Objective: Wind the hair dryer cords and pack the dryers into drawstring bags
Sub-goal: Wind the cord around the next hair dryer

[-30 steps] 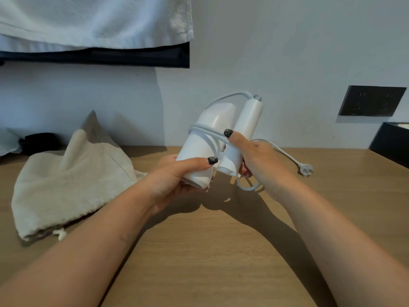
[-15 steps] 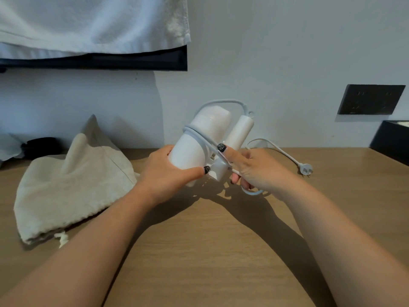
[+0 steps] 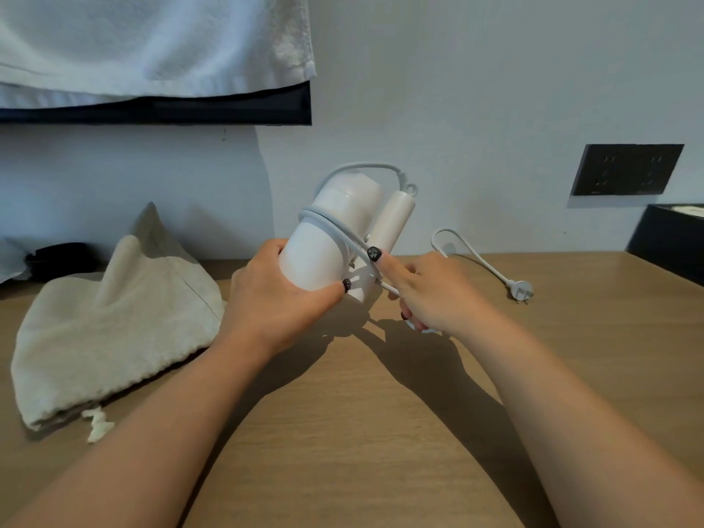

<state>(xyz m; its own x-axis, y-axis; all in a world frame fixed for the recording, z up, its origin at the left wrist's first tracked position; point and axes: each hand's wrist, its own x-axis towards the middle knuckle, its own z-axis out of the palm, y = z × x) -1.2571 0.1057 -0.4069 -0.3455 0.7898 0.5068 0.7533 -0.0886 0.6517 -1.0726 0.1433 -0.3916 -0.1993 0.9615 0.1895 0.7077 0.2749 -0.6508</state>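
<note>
The left hand [image 3: 282, 299] clasps the smooth, rigid white plastic hair dryer [image 3: 331, 238] by its barrel, a slippery grip; the right hand [image 3: 430, 295] pinches its springy white cord [image 3: 335, 226].

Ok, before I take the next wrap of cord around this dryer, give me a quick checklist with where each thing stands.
1. Left hand firmly around the hair dryer body: ok.
2. Right hand pinching the cord taut: ok.
3. Existing wrap lying flat across the body: ok.
4. Plug and loose tail free on the table, unsnagged: ok.
5. Handle folded alongside the body: ok.
6. Drawstring bag mouth open and ready: cannot tell.
</note>
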